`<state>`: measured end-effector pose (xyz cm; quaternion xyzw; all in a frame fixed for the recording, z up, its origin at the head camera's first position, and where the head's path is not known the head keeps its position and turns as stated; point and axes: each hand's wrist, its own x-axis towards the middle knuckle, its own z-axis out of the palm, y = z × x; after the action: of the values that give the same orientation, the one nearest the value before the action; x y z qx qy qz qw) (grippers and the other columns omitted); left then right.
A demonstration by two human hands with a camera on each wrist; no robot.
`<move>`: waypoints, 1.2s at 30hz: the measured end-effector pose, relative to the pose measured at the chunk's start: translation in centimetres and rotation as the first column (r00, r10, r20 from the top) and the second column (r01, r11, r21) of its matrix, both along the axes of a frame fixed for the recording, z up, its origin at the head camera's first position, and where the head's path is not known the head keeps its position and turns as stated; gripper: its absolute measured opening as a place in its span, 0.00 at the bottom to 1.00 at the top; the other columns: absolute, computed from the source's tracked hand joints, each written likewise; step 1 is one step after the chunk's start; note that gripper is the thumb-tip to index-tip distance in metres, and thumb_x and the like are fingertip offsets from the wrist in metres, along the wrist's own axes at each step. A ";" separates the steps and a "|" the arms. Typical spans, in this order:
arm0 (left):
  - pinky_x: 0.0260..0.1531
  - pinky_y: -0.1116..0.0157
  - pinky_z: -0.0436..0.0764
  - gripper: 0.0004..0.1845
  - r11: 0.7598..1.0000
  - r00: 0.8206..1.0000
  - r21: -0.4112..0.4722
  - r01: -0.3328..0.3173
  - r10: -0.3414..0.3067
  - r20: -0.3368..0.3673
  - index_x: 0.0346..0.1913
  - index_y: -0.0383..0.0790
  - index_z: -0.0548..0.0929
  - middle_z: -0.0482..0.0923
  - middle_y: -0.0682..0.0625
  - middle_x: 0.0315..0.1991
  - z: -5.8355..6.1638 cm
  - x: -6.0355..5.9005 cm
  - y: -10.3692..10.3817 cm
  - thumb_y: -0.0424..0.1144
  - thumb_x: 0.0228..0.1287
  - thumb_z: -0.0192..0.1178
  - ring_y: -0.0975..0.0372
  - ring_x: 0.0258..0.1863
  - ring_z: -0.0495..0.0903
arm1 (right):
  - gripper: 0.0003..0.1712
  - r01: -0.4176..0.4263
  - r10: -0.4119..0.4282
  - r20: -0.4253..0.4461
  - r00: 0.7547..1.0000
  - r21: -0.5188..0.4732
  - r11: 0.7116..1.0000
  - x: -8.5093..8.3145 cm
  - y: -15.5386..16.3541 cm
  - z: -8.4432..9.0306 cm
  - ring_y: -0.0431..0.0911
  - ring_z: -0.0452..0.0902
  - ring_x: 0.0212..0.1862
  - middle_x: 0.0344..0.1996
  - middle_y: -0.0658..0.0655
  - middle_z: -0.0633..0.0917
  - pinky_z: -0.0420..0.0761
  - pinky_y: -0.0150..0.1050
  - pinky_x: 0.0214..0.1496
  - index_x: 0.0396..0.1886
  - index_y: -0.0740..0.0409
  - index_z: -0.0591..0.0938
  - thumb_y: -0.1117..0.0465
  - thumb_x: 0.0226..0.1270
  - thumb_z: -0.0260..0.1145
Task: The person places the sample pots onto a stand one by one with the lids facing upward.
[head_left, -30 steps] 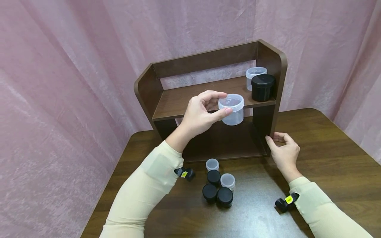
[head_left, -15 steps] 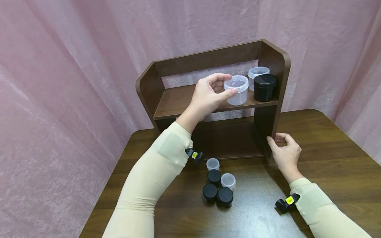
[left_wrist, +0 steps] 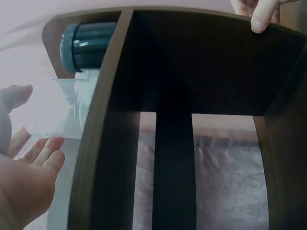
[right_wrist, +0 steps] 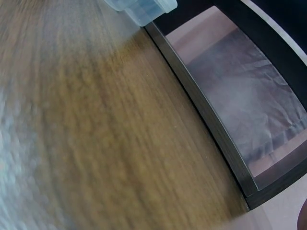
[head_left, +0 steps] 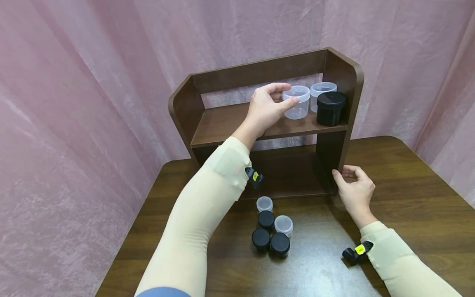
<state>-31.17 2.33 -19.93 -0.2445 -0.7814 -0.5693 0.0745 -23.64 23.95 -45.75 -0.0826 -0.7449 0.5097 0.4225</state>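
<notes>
Jar (head_left: 296, 102) clear, lidded, empty, on shelf (head_left: 222, 123); left hand (head_left: 268, 108) pinches it; right hand (head_left: 354, 190) grips shelf side.

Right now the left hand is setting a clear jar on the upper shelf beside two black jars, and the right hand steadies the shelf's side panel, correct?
Not quite. In the head view the left hand sets the clear jar beside one clear jar and one black jar. The right hand does steady the side panel.
</notes>
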 end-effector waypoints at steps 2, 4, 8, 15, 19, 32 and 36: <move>0.35 0.72 0.80 0.22 1.000 1.000 -0.004 -0.018 0.018 0.002 0.53 0.41 0.82 0.84 0.51 0.39 0.0 -0.5 0.2 0.39 0.53 0.73 0.67 0.38 0.82 | 0.15 -0.002 0.002 0.002 1.000 0.000 1.000 0.1 0.0 0.1 0.30 0.75 0.27 0.31 0.53 0.85 0.69 0.21 0.26 0.36 0.61 0.85 0.55 0.55 0.74; 0.35 0.72 0.80 0.22 0.999 0.999 -0.004 -0.035 0.035 0.005 0.53 0.41 0.82 0.84 0.51 0.38 0.0 -0.9 0.5 0.39 0.53 0.72 0.66 0.38 0.81 | 0.15 -0.004 0.004 0.001 1.000 0.001 1.000 0.1 0.0 0.1 0.29 0.75 0.27 0.31 0.52 0.84 0.69 0.21 0.26 0.37 0.61 0.84 0.55 0.55 0.74; 0.36 0.73 0.79 0.23 0.998 0.998 -0.017 -0.066 0.066 0.013 0.53 0.41 0.82 0.83 0.52 0.40 -0.2 -1.7 0.9 0.39 0.54 0.72 0.66 0.39 0.81 | 0.15 -0.005 0.005 -0.006 1.000 -0.002 1.000 0.1 0.0 0.1 0.29 0.75 0.28 0.30 0.50 0.84 0.70 0.21 0.26 0.36 0.61 0.84 0.56 0.55 0.74; 0.39 0.75 0.78 0.23 0.993 0.992 -0.030 -0.113 0.114 0.046 0.54 0.44 0.82 0.81 0.55 0.45 -0.8 -2.5 1.3 0.41 0.54 0.72 0.68 0.43 0.79 | 0.14 -0.002 0.002 -0.008 1.000 0.001 1.000 0.1 -0.2 0.0 0.29 0.75 0.27 0.30 0.50 0.84 0.69 0.21 0.25 0.36 0.60 0.84 0.56 0.55 0.75; 0.40 0.75 0.77 0.23 0.993 0.992 -0.026 -0.112 0.114 0.052 0.54 0.44 0.82 0.81 0.55 0.46 -1.2 -2.6 1.2 0.42 0.54 0.73 0.68 0.44 0.79 | 0.14 -0.005 0.005 -0.011 1.000 0.002 1.000 0.3 -0.2 0.0 0.30 0.75 0.28 0.30 0.50 0.84 0.69 0.22 0.25 0.35 0.61 0.84 0.57 0.55 0.75; 0.42 0.76 0.77 0.26 0.997 0.996 -0.037 -0.071 0.073 0.050 0.60 0.44 0.79 0.80 0.54 0.51 -1.3 -2.2 2.2 0.43 0.57 0.70 0.68 0.48 0.79 | 0.14 0.006 -0.007 -0.011 1.000 -0.015 1.000 0.9 0.5 0.4 0.34 0.77 0.31 0.29 0.43 0.82 0.70 0.20 0.28 0.36 0.63 0.84 0.58 0.55 0.75; 0.41 0.76 0.77 0.26 0.997 0.996 -0.035 -0.070 0.072 0.047 0.59 0.44 0.80 0.81 0.53 0.50 -1.3 -2.2 2.5 0.42 0.57 0.70 0.69 0.47 0.79 | 0.14 0.005 -0.005 -0.006 1.000 -0.017 1.000 1.0 0.7 0.4 0.31 0.76 0.31 0.29 0.41 0.82 0.71 0.20 0.28 0.36 0.63 0.84 0.58 0.55 0.75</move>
<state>-33.39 4.81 -21.24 -0.2038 -0.8005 -0.5590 0.0715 -22.60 24.65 -45.39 -0.0865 -0.7389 0.5154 0.4254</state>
